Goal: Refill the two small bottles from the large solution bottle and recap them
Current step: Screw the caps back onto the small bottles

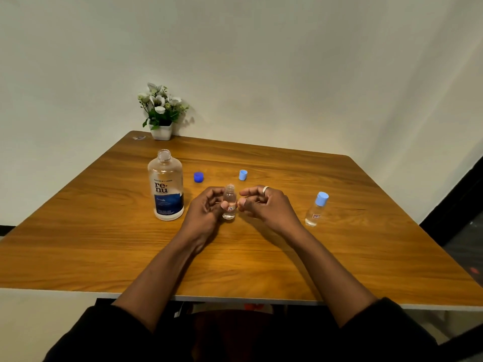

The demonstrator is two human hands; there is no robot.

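Where the hands meet: uncapped small bottle (229, 202) stands upright on the table (352, 257), mid-front, clear liquid inside
Left hand (206, 209): fingers curled at the bottle's neck, thumb pressed on its side, holding it
Right hand (265, 205): fingers loosely curled, holding nothing, thumb tip at the bottle's other side
Large solution bottle (165, 184): open, upright, just left of the left hand
Caps: dark blue cap (198, 177) and light blue cap (243, 175) lie behind the hands
Second small bottle (316, 209): capped, well to the right
Back corner: potted white flowers (161, 111)
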